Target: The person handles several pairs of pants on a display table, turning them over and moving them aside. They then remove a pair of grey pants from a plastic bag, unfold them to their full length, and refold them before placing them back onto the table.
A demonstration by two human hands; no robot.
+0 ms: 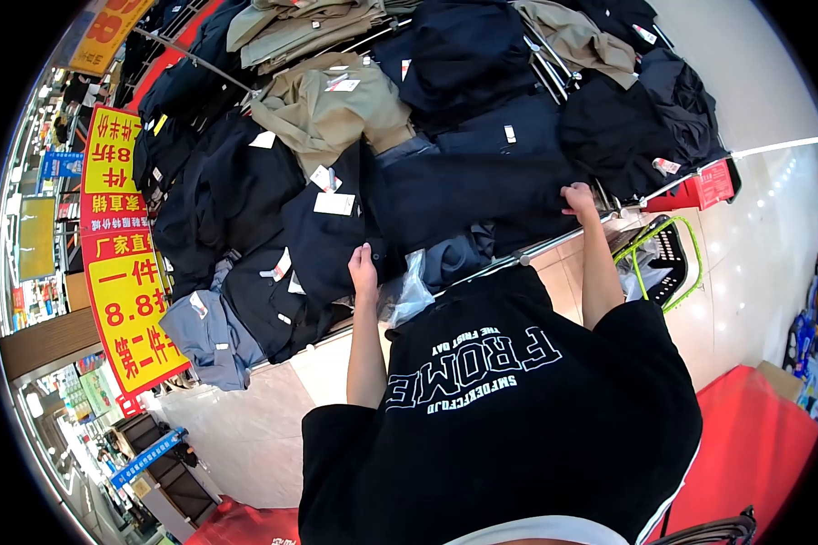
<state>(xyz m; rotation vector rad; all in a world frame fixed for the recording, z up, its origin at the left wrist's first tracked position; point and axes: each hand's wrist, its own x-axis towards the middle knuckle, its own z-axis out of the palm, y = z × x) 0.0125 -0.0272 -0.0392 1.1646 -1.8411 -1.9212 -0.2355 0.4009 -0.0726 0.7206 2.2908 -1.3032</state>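
A pair of dark trousers (473,195) lies stretched across the pile of clothes, its waist end to the left and its legs to the right. My left hand (364,268) is closed on the near edge by the waist. At the other end my right hand (579,198) grips the leg end between bent fingers. White tags (334,203) hang by the waist. Below the trousers, between my hands, sit a clear plastic bag (409,291) and a grey-blue folded garment (459,259).
Khaki trousers (332,109), black garments (218,200) and a grey garment (211,336) cover the metal-framed rack. Red-yellow sale signs (127,254) line the left side. A black basket with a green rim (697,263) stands on the tiled floor (745,300) at right.
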